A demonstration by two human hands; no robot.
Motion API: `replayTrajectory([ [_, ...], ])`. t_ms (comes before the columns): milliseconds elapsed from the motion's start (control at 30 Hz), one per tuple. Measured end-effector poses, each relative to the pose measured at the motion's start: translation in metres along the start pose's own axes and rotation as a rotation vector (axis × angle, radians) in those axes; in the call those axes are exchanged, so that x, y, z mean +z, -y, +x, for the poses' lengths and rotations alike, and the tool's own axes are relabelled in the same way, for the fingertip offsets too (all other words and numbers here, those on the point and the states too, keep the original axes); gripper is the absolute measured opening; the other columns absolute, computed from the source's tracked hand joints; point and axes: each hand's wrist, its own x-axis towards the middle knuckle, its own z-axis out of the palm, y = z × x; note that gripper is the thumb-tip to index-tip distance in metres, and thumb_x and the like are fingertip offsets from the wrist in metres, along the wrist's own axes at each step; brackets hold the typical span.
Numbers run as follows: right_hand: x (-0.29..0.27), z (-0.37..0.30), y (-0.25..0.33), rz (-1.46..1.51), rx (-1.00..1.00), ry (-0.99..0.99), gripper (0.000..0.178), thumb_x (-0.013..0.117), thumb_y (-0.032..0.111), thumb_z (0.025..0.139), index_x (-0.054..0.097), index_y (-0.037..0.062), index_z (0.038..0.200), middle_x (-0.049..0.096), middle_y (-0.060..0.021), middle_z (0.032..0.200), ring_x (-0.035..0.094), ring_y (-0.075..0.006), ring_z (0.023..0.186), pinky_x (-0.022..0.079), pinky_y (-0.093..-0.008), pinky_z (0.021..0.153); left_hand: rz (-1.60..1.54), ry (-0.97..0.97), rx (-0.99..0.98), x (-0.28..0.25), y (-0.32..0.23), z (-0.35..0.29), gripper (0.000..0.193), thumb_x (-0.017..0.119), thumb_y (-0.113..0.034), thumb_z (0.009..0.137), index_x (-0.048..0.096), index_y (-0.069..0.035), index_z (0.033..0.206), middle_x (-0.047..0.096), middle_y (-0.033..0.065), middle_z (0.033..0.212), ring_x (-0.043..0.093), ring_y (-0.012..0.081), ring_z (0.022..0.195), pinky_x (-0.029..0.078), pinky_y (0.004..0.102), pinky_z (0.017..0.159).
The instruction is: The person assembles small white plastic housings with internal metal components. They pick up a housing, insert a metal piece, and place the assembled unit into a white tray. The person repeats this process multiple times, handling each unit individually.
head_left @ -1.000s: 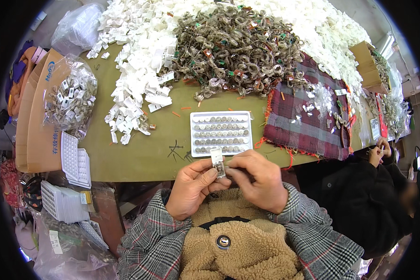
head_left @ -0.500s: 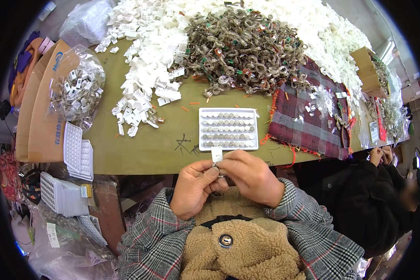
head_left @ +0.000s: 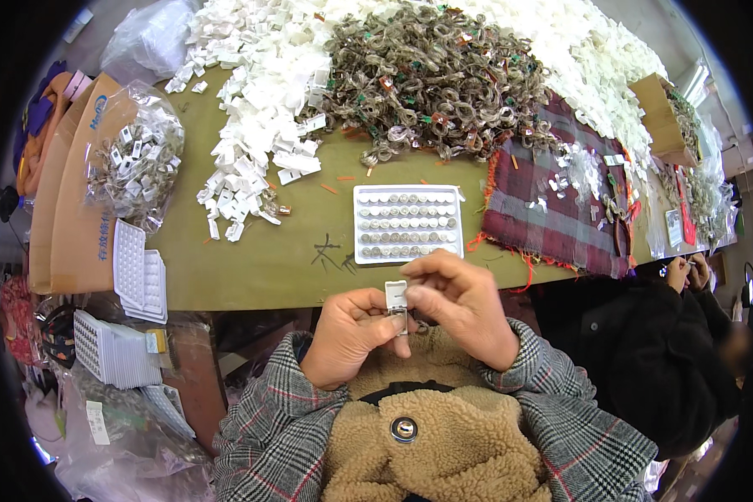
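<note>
Your left hand (head_left: 343, 336) pinches the hinged white plastic case (head_left: 397, 308), nearer you than the rigid tray (head_left: 357, 224) of round silver button cells (head_left: 407, 224). Right fingers curled beside its lid (head_left: 395, 291); can't tell if they're gripping. Likely light, stiff, slick; hold the flat sides, spare the hinge.

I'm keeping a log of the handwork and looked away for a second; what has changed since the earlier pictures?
The right hand has moved up, from the lower half of the small white case to beside its raised lid; whether it touches the lid is unclear. The left hand still holds the open case, and the filled white tray stays on the table.
</note>
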Motion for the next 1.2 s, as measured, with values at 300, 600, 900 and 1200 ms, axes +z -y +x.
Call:
replayTrajectory([
  [300,0.001,0.007,-0.005,-0.396,-0.610,0.018,0.030,0.079,0.005,0.076,0.068,-0.0028,0.103,0.063,-0.0124,0.095,0.062,-0.0234,0.077,0.051,-0.0321,0.065,-0.489,0.170,-0.105,-0.008,0.009,0.003,0.030,0.067,-0.019,0.096,0.060,0.004,0.112,0.064,0.0040,0.084,0.058,0.0035,0.058,0.051,0.0177,0.052],
  [600,-0.002,0.010,-0.014,-0.796,-1.136,-0.052,0.028,0.075,0.007,0.068,0.063,-0.0056,0.090,0.063,-0.0141,0.093,0.059,-0.0229,0.071,0.047,-0.0338,0.062,-0.489,0.149,-0.067,-0.006,0.018,0.003,0.022,0.063,-0.017,0.098,0.061,0.001,0.110,0.062,0.0010,0.084,0.045,0.0011,0.051,0.038,0.0143,0.047],
  [900,-0.036,-0.008,-0.024,-0.757,-0.991,-0.139,0.029,0.077,0.007,0.077,0.065,-0.0034,0.101,0.066,-0.0149,0.100,0.063,-0.0259,0.081,0.050,-0.0363,0.070,-0.450,0.101,-0.122,0.002,0.014,0.007,0.019,0.062,-0.014,0.098,0.054,-0.005,0.113,0.066,0.0148,0.093,0.059,0.0125,0.062,0.050,0.0223,0.052],
  [1200,-0.140,-0.012,-0.025,-0.743,-0.401,-0.759,0.006,0.067,-0.002,0.084,0.065,-0.0022,0.089,0.060,-0.0141,0.088,0.064,-0.0326,0.079,0.052,-0.0378,0.069,-0.303,0.241,-0.126,0.005,0.015,0.031,0.024,0.069,-0.010,0.092,0.054,0.000,0.109,0.069,0.0241,0.097,0.069,0.0199,0.071,0.055,0.0269,0.057],
])
